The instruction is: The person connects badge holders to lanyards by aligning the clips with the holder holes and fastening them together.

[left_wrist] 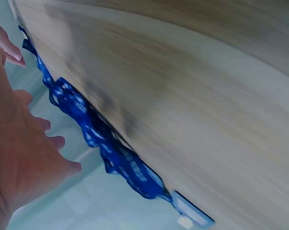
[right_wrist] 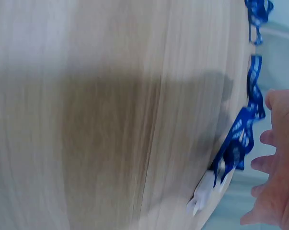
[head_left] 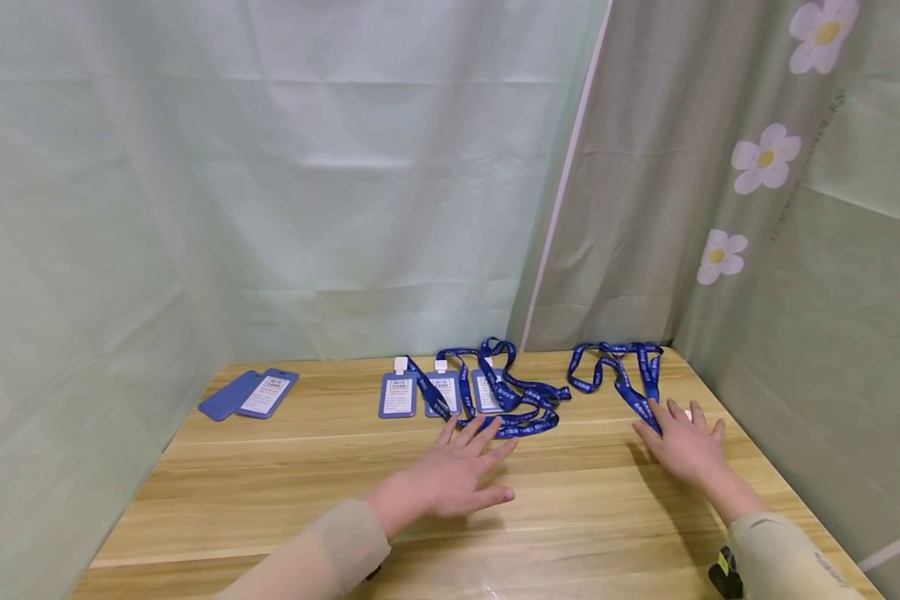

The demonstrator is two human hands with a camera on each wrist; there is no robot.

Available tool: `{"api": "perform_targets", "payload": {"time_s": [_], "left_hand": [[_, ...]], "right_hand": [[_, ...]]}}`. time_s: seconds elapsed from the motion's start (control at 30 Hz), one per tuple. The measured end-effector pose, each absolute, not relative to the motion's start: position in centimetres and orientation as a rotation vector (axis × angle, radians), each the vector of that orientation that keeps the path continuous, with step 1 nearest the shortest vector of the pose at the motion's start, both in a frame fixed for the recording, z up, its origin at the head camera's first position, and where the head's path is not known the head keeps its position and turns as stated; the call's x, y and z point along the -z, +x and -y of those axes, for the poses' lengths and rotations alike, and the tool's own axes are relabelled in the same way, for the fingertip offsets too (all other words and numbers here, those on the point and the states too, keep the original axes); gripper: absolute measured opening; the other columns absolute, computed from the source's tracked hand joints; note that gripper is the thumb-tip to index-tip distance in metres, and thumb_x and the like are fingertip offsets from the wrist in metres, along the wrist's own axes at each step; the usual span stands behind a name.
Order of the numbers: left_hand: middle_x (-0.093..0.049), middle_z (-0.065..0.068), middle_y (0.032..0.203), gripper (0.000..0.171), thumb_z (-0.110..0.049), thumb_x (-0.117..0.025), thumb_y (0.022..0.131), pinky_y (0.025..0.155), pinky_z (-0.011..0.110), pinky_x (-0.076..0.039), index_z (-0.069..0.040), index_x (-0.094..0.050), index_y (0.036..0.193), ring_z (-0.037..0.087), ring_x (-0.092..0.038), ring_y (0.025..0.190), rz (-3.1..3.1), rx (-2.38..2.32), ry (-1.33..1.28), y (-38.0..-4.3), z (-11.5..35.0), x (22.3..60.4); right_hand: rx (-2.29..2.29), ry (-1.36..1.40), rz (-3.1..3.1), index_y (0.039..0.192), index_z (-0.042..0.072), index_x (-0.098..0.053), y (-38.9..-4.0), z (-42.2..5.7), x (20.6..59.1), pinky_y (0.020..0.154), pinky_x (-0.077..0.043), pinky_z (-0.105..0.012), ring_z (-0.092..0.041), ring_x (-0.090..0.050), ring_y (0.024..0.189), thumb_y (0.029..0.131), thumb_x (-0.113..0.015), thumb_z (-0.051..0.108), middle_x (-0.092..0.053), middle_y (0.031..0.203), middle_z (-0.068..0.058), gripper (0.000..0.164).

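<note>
Nearest us, pale sleeves [head_left: 345, 540] lead out over the wooden desk [head_left: 255, 500]. Both hands are spread and pinch nothing. Our left hand [head_left: 461, 479] hangs above the desk, fingertips near the lower edge of the tangle of blue straps [head_left: 521, 431]; the left wrist view shows a gap between them. Our right hand [head_left: 686, 448] hangs by the near end of the single blue lanyard [head_left: 636, 403], beside a white end piece [head_left: 687, 415]; whether a fingertip touches the strap we cannot tell.

To handle the single lanyard well, we would pinch it by that near end, thumb against forefinger, and lift gently so its far loops trail without knotting. In the tangle, we would steady a holder with one hand and ease its strap out with the other, since a sharp tug could drag its neighbours.

Beyond our left fingers, three blue card holders [head_left: 397, 397] stand in a row, partly under the straps. Farther left lie two strapless holders [head_left: 270, 393], overlapping. Behind everything hangs a pale green curtain [head_left: 390, 208].
</note>
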State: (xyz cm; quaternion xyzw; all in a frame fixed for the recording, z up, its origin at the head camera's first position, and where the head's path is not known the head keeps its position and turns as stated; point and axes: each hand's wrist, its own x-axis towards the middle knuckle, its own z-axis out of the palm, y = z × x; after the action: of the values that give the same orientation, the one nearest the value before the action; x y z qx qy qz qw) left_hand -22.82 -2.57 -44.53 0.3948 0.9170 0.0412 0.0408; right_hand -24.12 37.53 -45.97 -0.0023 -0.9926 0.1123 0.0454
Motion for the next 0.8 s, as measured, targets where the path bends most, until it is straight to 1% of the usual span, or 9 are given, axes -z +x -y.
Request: {"api": "perform_targets", "payload": {"time_s": [0.2, 0.33, 0.43, 0.57, 0.7, 0.8], "left_hand": [[-0.006, 0.006, 0.171, 0.076, -0.073, -0.030, 0.101, 0.121, 0.061, 0.001, -0.033, -0.018, 0.165, 0.033, -0.003, 0.156, -2.780, -0.106, 1.277, -22.3, -0.2, 44.4], [-0.004, 0.005, 0.171, 0.077, -0.074, -0.028, 0.100, 0.122, 0.059, -0.001, -0.033, -0.019, 0.165, 0.031, -0.003, 0.156, -2.761, -0.087, 1.319, -21.8, -1.8, 44.2], [-0.001, 0.003, 0.171, 0.077, -0.075, -0.025, 0.099, 0.123, 0.058, -0.001, -0.035, -0.017, 0.165, 0.029, -0.001, 0.156, -2.749, -0.067, 1.335, -21.6, -3.0, 44.3], [0.002, 0.000, 0.171, 0.077, -0.078, -0.022, 0.098, 0.123, 0.058, 0.000, -0.039, -0.014, 0.164, 0.026, 0.002, 0.156, -2.733, -0.048, 1.337, -21.5, -4.6, 44.7], [-0.002, -0.001, 0.171, 0.077, -0.080, -0.021, 0.096, 0.123, 0.057, -0.001, -0.043, -0.012, 0.163, 0.025, 0.001, 0.156, -2.729, -0.014, 1.338, -21.0, -6.2, 44.6], [-0.006, -0.002, 0.172, 0.077, -0.080, -0.022, 0.096, 0.123, 0.057, -0.002, -0.044, -0.011, 0.163, 0.024, -0.001, 0.157, -2.725, 0.006, 1.341, -20.7, -7.4, 44.5]], "right_hand": [[-0.359, -0.120, 3.051, 0.151, -0.006, -0.040, -23.9, -39.5, 45.4, 0.101, -0.004, -0.087, -0.068, -0.015, 0.137, 0.106, -0.036, 0.060, -0.032, 0.150, -0.042, 0.079], [-0.397, -0.210, 3.102, 0.151, -0.008, -0.036, -23.8, -40.8, 45.1, 0.099, -0.008, -0.088, -0.070, -0.014, 0.136, 0.106, -0.032, 0.061, -0.030, 0.150, -0.043, 0.082], [-0.453, -0.284, 3.134, 0.152, -0.009, -0.033, -23.9, -41.7, 45.0, 0.099, -0.012, -0.087, -0.071, -0.016, 0.134, 0.106, -0.028, 0.062, -0.029, 0.151, -0.042, 0.084], [-0.549, -0.396, 3.152, 0.151, -0.011, -0.031, -24.3, -42.6, 45.0, 0.098, -0.019, -0.083, -0.071, -0.021, 0.129, 0.105, -0.023, 0.064, -0.029, 0.150, -0.043, 0.088], [-0.584, -0.509, 3.165, 0.150, -0.012, -0.031, -24.7, -43.1, 45.0, 0.096, -0.028, -0.079, -0.071, -0.026, 0.125, 0.104, -0.021, 0.065, -0.030, 0.150, -0.043, 0.091], [-0.580, -0.565, 3.174, 0.147, -0.013, -0.036, -25.0, -43.2, 45.1, 0.094, -0.031, -0.077, -0.070, -0.031, 0.122, 0.103, -0.022, 0.067, -0.035, 0.147, -0.043, 0.092]]}}
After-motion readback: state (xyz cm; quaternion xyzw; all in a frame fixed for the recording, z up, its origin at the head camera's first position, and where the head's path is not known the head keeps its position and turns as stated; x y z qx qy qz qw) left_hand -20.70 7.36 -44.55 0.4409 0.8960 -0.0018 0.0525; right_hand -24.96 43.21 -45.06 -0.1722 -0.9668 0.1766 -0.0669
